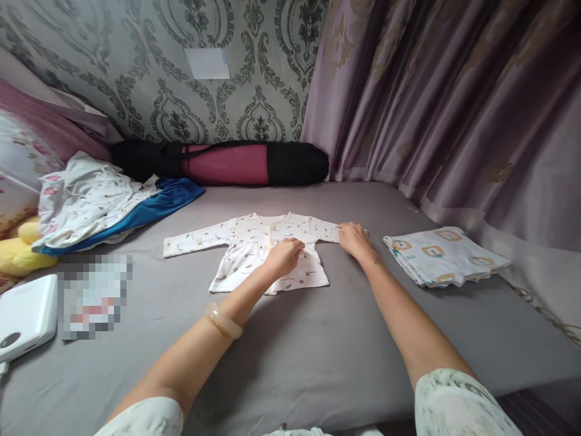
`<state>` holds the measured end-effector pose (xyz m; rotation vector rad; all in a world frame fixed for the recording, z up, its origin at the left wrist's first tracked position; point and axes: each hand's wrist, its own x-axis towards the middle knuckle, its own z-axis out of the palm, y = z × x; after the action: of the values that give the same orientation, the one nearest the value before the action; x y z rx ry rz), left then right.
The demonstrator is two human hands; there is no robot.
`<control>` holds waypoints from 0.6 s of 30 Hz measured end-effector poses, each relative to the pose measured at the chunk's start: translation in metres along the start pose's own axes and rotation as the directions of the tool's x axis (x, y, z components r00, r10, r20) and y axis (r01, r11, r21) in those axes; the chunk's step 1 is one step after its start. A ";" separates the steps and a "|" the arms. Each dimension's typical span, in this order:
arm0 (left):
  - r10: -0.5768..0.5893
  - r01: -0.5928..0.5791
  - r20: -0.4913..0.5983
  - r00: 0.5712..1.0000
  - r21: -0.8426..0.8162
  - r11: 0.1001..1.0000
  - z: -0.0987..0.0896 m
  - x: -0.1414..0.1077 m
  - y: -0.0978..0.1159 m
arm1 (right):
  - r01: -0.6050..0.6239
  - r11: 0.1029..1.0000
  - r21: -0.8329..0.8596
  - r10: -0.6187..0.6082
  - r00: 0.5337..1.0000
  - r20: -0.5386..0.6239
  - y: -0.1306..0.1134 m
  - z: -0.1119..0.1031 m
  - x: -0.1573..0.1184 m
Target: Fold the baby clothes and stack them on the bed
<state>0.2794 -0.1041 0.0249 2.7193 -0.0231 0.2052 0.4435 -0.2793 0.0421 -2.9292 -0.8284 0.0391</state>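
A small white baby shirt (254, 254) with a scattered print lies spread on the grey sheet, its left-hand sleeve stretched out to the side. Over the shirt's front is my left hand (285, 257), fingers curled together. Whether anything is between those fingertips is hidden. At the end of the other sleeve, my right hand (355, 239) has its fingers closed on the cuff, covering most of it. A pale bangle (224, 321) sits on my left forearm.
Folded printed cloth (442, 254) lies at the right. A black and pink long bag (227, 163) rests along the wall. Rumpled clothes (95, 194), a yellow plush toy (22, 248) and a white device (29, 315) are at the left. Purple curtains (408, 91) hang at right.
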 end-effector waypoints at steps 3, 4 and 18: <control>-0.042 0.043 -0.026 0.999 0.045 0.998 0.004 0.022 -0.016 | -0.112 0.991 -0.078 0.117 0.991 0.070 0.023 -0.001 0.005; -0.039 0.041 -0.027 0.999 0.054 0.998 0.005 0.029 -0.021 | -0.138 0.986 -0.091 0.146 0.984 0.097 0.029 -0.002 0.007; -0.035 0.030 0.087 0.996 0.059 0.998 0.017 0.095 -0.043 | -0.360 0.841 0.404 0.381 0.924 0.031 0.073 -0.002 0.049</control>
<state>0.3781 -0.0702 0.0062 2.7827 0.0022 0.0770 0.5232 -0.3154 0.0368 -2.6277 -0.1940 0.1457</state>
